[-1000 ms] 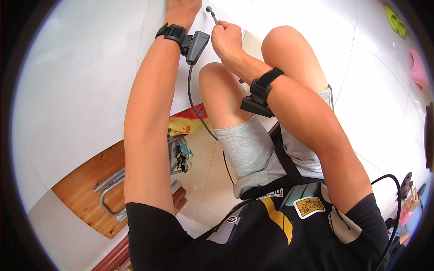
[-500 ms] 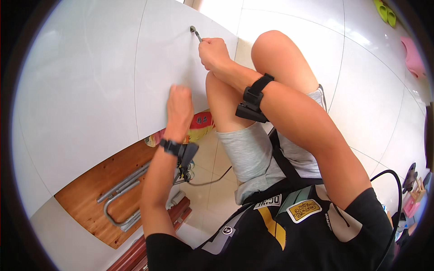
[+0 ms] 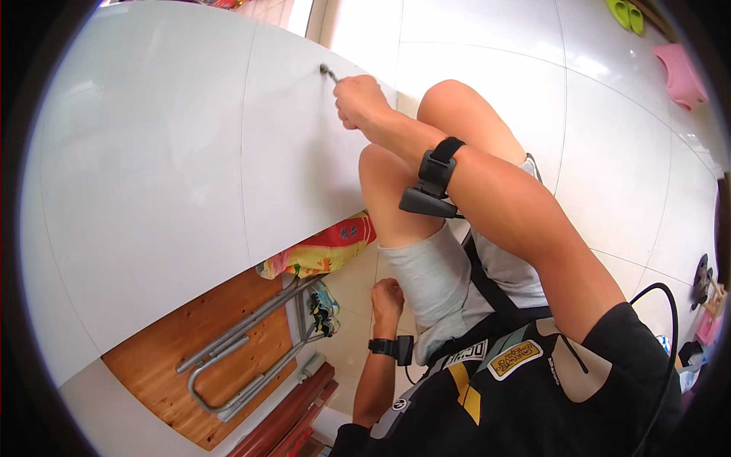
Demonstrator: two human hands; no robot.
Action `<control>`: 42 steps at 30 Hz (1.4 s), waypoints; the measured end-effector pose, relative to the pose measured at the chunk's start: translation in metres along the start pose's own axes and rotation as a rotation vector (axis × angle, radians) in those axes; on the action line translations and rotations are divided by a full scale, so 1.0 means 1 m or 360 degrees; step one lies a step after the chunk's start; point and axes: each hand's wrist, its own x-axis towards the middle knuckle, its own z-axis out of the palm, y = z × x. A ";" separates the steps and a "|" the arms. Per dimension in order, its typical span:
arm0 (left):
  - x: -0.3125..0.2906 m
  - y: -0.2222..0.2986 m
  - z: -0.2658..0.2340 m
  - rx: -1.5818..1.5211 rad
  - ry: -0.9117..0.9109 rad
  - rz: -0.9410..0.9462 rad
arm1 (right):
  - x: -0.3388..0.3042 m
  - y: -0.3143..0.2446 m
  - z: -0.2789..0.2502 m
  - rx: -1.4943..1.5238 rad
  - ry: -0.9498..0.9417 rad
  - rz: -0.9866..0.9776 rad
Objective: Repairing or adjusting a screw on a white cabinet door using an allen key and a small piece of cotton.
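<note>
presently | right hand [image 3: 359, 100]: far, fingers pinching small metal tool [image 3: 328, 71] against white panel [image 3: 152, 175], braced for turning | left hand [image 3: 387, 297]: near, loosely curled, empty, beside knee

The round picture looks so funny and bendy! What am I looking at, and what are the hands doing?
A person wears a wide-angle camera on their head, looking down, so straight lines bend. You see their own bare knees and arms. The right hand reaches forward and holds a small grey metal tool against a big white flat panel. The left hand rests low beside the grey shorts, holding nothing that I can see. Each wrist wears a black band. Below the panel lie a brown wooden board with a folded grey metal frame and a colourful bag.
</note>
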 end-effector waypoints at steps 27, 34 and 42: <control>0.192 0.134 -0.187 0.0233 0.1067 0.1136 | -0.029 0.000 -0.032 -0.0791 -0.0103 -0.0219; 0.301 0.194 -0.202 0.0801 0.1004 0.1352 | -0.025 -0.004 -0.025 -0.0628 0.0320 -0.0496; 0.357 0.225 -0.182 0.1085 0.0943 0.1345 | -0.020 -0.018 -0.024 -0.0379 0.0484 -0.0560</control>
